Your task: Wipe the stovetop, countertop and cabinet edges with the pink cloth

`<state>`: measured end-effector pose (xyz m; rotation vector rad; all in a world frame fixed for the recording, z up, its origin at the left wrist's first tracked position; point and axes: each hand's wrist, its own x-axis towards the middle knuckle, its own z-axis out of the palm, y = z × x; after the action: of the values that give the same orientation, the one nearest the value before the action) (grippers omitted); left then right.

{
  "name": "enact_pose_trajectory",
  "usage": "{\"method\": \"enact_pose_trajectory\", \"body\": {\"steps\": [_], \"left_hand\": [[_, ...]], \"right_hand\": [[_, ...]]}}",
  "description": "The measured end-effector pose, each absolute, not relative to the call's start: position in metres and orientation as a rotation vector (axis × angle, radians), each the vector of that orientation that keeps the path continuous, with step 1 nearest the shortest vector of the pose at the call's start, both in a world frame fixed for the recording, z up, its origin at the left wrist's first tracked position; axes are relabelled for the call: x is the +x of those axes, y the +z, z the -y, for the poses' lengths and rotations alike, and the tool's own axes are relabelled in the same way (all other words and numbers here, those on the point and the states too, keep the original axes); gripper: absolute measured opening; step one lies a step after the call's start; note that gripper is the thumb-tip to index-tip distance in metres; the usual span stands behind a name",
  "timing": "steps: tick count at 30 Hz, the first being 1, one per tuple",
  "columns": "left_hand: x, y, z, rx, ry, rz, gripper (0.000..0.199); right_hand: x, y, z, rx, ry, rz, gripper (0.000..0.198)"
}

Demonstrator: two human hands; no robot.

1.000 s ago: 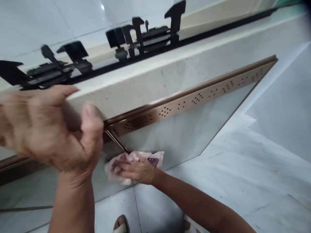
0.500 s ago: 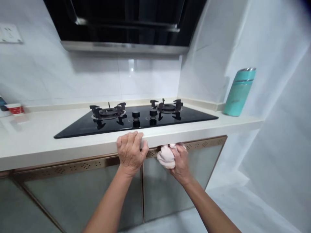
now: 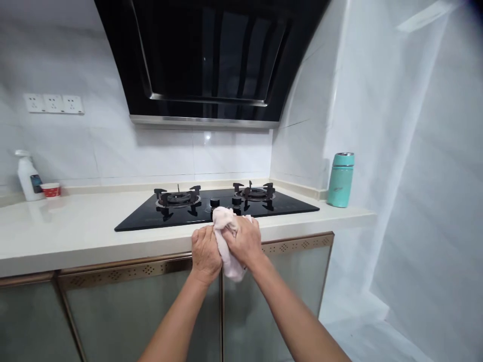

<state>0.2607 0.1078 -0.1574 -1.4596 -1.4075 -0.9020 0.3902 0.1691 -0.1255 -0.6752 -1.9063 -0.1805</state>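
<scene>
Bunched in my right hand (image 3: 245,240) is a pale pink cloth (image 3: 231,266), with one fold standing up near the stove's front edge and the lower part hanging before the cabinet doors. My fingers are closed around it. My left hand (image 3: 206,254) lies right beside the cloth and touches it, its fingers bent together over the front edge of the white countertop (image 3: 151,246); its thumb is hidden behind the cloth. Just beyond both hands is a black gas stove (image 3: 181,216) with two burners and two knobs, the knobs partly covered by the cloth.
A black range hood (image 3: 211,60) hangs above. At the right end of the counter stands a turquoise bottle (image 3: 340,181). On the left are a white spray bottle (image 3: 27,176) and a red-and-white paper cup (image 3: 51,189). Glass-fronted cabinet doors (image 3: 143,306) lie below.
My right hand has moved left and up with the cloth, from the cabinet's top trim to beside my left hand. The left hand stays at the counter edge. My view has tilted up.
</scene>
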Motion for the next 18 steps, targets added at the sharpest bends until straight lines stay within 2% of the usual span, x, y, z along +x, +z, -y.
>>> {"method": "enact_pose_trajectory", "body": {"steps": [5,13,16,18], "left_hand": [[0.262,-0.151,-0.097,-1.554,-0.867,1.435,0.025],[0.262,-0.145,-0.090,-1.688,-0.800,1.466,0.036],[0.249,-0.138,-0.075,-1.724,-0.737,1.425,0.035],[0.227,-0.135,-0.058,-1.618,-0.797,1.457,0.030]], "right_hand": [[0.427,-0.126,-0.195,-0.867,-0.226,1.981,0.041],[0.535,-0.100,-0.246,-1.628,-0.141,1.891,0.055],[0.511,-0.087,-0.225,-1.607,-0.105,1.928,0.049],[0.474,-0.084,-0.199,-1.405,-0.059,2.056,0.041]]}}
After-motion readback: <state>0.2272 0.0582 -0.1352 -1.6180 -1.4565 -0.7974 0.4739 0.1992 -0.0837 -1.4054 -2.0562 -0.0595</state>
